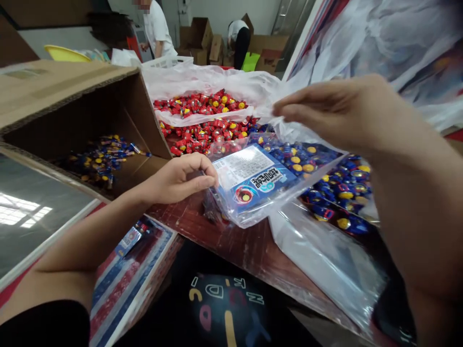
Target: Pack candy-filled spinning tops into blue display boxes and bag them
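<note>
The reddish-brown table (pixel 188 225) carries a cardboard box (pixel 72 83) and clear plastic (pixel 320 258).

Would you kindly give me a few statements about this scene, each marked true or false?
1. The left hand grips the bag. True.
2. The right hand is inside the carton. False: the right hand is raised outside the carton.
3. A blue card shows through the bag. True.
4. The carton is empty. False: small pieces lie in it.
5. Red pieces lie beyond the bag. True.
</note>
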Demonstrator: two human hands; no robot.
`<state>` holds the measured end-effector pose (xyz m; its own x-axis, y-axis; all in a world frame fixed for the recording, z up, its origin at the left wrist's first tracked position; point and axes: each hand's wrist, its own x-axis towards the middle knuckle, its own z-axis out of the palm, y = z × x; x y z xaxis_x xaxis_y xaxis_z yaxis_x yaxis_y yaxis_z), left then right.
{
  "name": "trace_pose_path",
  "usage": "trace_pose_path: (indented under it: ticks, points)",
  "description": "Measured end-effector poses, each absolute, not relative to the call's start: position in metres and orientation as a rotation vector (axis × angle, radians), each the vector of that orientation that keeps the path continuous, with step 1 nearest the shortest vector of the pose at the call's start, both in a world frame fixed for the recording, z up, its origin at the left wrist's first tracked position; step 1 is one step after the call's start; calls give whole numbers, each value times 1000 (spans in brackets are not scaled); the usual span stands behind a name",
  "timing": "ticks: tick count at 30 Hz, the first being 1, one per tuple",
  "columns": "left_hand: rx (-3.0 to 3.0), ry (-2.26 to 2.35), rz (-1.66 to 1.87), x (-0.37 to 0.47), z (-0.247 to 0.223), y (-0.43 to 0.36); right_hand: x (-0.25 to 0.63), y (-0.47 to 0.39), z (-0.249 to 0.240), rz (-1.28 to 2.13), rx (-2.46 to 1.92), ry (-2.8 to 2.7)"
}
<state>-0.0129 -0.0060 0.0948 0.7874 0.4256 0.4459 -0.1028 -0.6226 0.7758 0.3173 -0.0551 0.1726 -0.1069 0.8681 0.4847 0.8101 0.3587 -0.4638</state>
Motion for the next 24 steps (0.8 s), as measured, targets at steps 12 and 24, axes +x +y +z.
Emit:
trace_pose_path:
  ticks: [12,24]
  points:
    - [1927,460,1130,-1,86,-9,224,-51,170,1422,-1376,-1904]
    - [1959,642,1185,4,89,-10,230,-84,209,1066,-1369,-1740]
